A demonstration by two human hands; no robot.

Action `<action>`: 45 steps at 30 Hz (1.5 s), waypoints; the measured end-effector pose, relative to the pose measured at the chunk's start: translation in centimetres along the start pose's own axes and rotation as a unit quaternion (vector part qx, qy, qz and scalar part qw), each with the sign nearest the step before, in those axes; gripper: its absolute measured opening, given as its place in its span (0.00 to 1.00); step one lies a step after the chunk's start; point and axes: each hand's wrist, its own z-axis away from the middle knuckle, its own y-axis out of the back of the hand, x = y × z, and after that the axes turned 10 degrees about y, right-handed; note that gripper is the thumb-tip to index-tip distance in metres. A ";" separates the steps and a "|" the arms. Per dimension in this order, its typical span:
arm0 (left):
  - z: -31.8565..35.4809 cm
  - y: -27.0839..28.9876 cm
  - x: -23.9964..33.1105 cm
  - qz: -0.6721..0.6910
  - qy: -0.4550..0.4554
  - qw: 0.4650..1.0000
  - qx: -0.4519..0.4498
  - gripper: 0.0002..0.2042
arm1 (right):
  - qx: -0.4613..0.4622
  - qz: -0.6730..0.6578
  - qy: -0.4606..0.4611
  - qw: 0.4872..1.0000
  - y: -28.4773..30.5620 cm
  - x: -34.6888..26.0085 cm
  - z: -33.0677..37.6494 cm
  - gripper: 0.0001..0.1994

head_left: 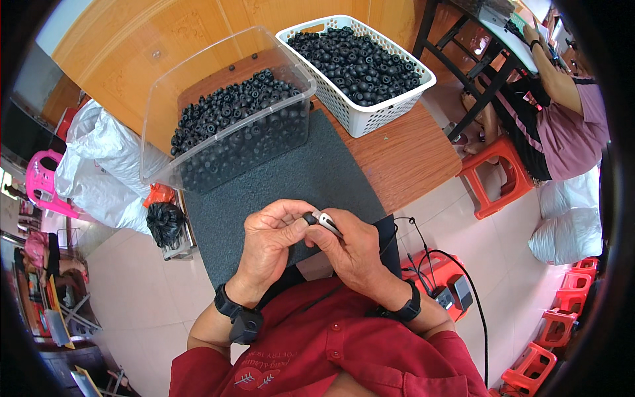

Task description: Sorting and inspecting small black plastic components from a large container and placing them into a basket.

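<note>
My left hand (270, 239) pinches a small round black part (309, 218) between thumb and fingers, above the near edge of a dark grey mat (228, 231). Close against that part, my right hand (357, 250) grips a small white tool with a black strip (327, 222). Its exact kind is too small to make out, and the fingers hide part of it. Beyond my hands, a clear plastic bin (228, 155) holds many similar black parts. Farther right, a white perforated basket (370, 120) is heaped with more of them.
The bin and basket stand on a brown wooden table (413, 155). White sacks (99, 159) and a black bag (165, 221) are at the left. A red stool (436, 271) with cables and small devices is near my right arm. A person (562, 126) sits at another table.
</note>
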 end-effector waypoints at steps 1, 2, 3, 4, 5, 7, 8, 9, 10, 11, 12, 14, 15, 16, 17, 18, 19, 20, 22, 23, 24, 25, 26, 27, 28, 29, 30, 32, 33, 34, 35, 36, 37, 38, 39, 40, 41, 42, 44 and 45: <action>0.0 0.0 0.0 -0.009 -0.007 1.000 0.004 0.11 | 0.001 0.005 0.004 1.000 0.0 0.0 0.0 0.15; 0.0 -0.1 0.0 -0.010 -0.007 1.000 0.007 0.11 | 0.003 0.010 0.007 1.000 0.0 0.0 0.0 0.15; 0.1 -0.2 0.0 -0.011 -0.008 1.000 0.009 0.10 | 0.007 0.014 0.011 1.000 -0.1 0.0 0.0 0.15; 0.1 -0.2 0.0 -0.014 -0.008 1.000 0.012 0.10 | 0.011 0.018 0.015 1.000 -0.1 0.0 0.0 0.15; 0.1 -0.2 -0.1 -0.008 -0.001 1.000 0.011 0.11 | 0.015 0.023 0.020 0.999 -0.1 0.0 0.0 0.15; 0.2 -0.1 -0.1 0.003 0.014 1.000 0.010 0.12 | 0.012 0.040 0.028 0.999 -0.1 0.0 -0.1 0.14; 0.2 -0.1 -0.2 0.010 0.015 1.000 0.010 0.11 | 0.011 0.048 0.033 0.998 -0.1 0.0 -0.1 0.14; 0.2 -0.1 -0.3 0.016 0.017 1.000 0.011 0.11 | 0.012 0.053 0.039 0.998 -0.1 0.0 -0.1 0.14; 0.2 -0.2 -0.3 0.023 0.019 1.000 0.011 0.11 | 0.014 0.058 0.045 0.997 -0.1 0.0 -0.1 0.14; 0.3 -0.2 -0.4 0.020 0.018 1.000 0.011 0.11 | 0.016 0.062 0.052 0.997 -0.1 0.1 -0.1 0.14; 0.3 -0.2 -0.4 0.017 0.018 1.000 0.012 0.11 | 0.014 0.073 0.058 0.996 -0.1 0.1 -0.1 0.14; 0.3 -0.2 -0.5 0.012 0.016 1.000 0.012 0.11 | 0.011 0.096 0.070 0.993 0.0 0.1 -0.1 0.14; 0.3 -0.3 -0.5 0.009 0.014 1.000 0.013 0.11 | 0.015 0.102 0.076 0.992 0.0 0.1 -0.1 0.14; 0.3 -0.3 -0.5 0.007 0.013 1.000 0.014 0.12 | 0.018 0.108 0.082 0.991 0.0 0.1 -0.1 0.14; 0.3 -0.3 -0.5 0.004 0.008 1.000 0.014 0.12 | 0.021 0.114 0.088 0.989 0.0 0.1 -0.2 0.14; 0.3 -0.4 -0.5 0.000 0.004 1.000 0.013 0.12 | 0.022 0.123 0.096 0.987 0.1 0.0 -0.3 0.14; 0.3 -0.4 -0.6 -0.003 0.000 1.000 0.014 0.12 | 0.022 0.132 0.105 0.986 0.1 -0.1 -0.5 0.13; 0.3 -0.4 -0.6 -0.001 0.003 1.000 0.016 0.12 | 0.022 0.140 0.113 0.983 0.2 -0.2 -0.5 0.13; 0.3 -0.4 -0.6 0.003 0.009 1.000 0.019 0.13 | 0.002 0.155 0.123 0.980 0.2 0.1 -0.3 0.13; 0.3 -0.3 -0.6 0.007 0.014 1.000 0.020 0.13 | -0.008 0.163 0.128 0.978 0.2 0.2 -0.2 0.13; 0.3 -0.3 -0.7 0.010 0.019 1.000 0.021 0.13 | -0.009 0.159 0.125 0.979 0.2 0.1 -0.2 0.13; 0.3 -0.2 -0.7 0.013 0.023 0.999 0.023 0.13 | -0.010 0.153 0.122 0.980 0.3 -0.2 -0.3 0.12; 0.3 -0.2 -0.8 0.022 0.022 0.999 0.027 0.13 | -0.011 0.148 0.120 0.982 0.3 -0.3 -0.4 0.11; 0.2 -0.3 -0.9 0.030 0.022 0.999 0.031 0.12 | -0.008 0.096 0.089 0.991 0.3 -0.3 -0.3 0.11; 0.2 -0.3 -0.9 0.040 0.021 0.998 0.035 0.12 | -0.005 0.044 0.057 0.997 0.2 -0.2 0.0 0.10; 0.1 -0.3 -0.9 0.036 0.020 0.999 0.031 0.12 | -0.002 -0.008 0.026 1.000 0.2 -0.1 0.2 0.10; 0.0 -0.3 -0.8 0.032 0.019 0.999 0.028 0.12 | 0.017 -0.041 -0.005 0.999 0.4 -0.4 -0.1 0.10; -0.1 -0.3 -0.9 0.032 0.015 0.999 0.026 0.11 | 0.053 -0.108 -0.068 0.990 0.9 -1.2 -0.7 0.10; -0.1 -0.2 -0.9 0.034 0.011 0.999 0.028 0.10 | 0.046 -0.115 -0.091 0.988 1.0 -1.1 -0.6 0.10; -0.2 -0.2 -1.0 0.037 0.008 0.999 0.028 0.09 | 0.040 -0.122 -0.113 0.985 1.2 -1.1 -0.5 0.11; -0.3 -0.2 -1.1 0.035 0.009 0.999 0.024 0.10 | 0.035 -0.128 -0.136 0.982 1.4 -1.1 -0.4 0.12; -0.3 -0.1 -1.1 0.034 0.010 0.999 0.021 0.11 | 0.039 -0.157 -0.137 0.977 1.2 -1.0 -0.3 0.12; -0.3 -0.1 -1.2 0.032 0.010 0.999 0.018 0.12 | 0.042 -0.187 -0.138 0.972 0.8 -0.7 -0.2 0.12; -0.2 -0.1 -1.2 0.025 0.009 0.999 0.020 0.12 | 0.046 -0.217 -0.139 0.965 0.7 -0.6 -0.2 0.12; -0.2 -0.2 -1.3 0.018 0.008 1.000 0.021 0.12 | 0.043 -0.214 -0.141 0.966 0.7 -0.6 -0.2 0.12; -0.2 -0.3 -1.3 0.012 0.005 1.000 0.023 0.12 | 0.039 -0.211 -0.144 0.966 0.7 -0.6 -0.2 0.12; -0.2 -0.3 -1.4 0.007 0.000 1.000 0.023 0.12 | 0.036 -0.209 -0.147 0.966 0.7 -0.5 -0.3 0.12; -0.2 -0.4 -1.4 0.002 -0.006 1.000 0.023 0.12 | 0.034 -0.205 -0.149 0.967 0.7 -0.5 -0.2 0.12; -0.1 -0.5 -1.4 -0.003 -0.009 1.000 0.022 0.12 | 0.032 -0.199 -0.154 0.967 0.7 -0.5 -0.1 0.12; -0.1 -0.6 -1.3 -0.004 -0.007 1.000 0.022 0.12 | 0.028 -0.193 -0.160 0.968 0.8 -0.5 -0.1 0.11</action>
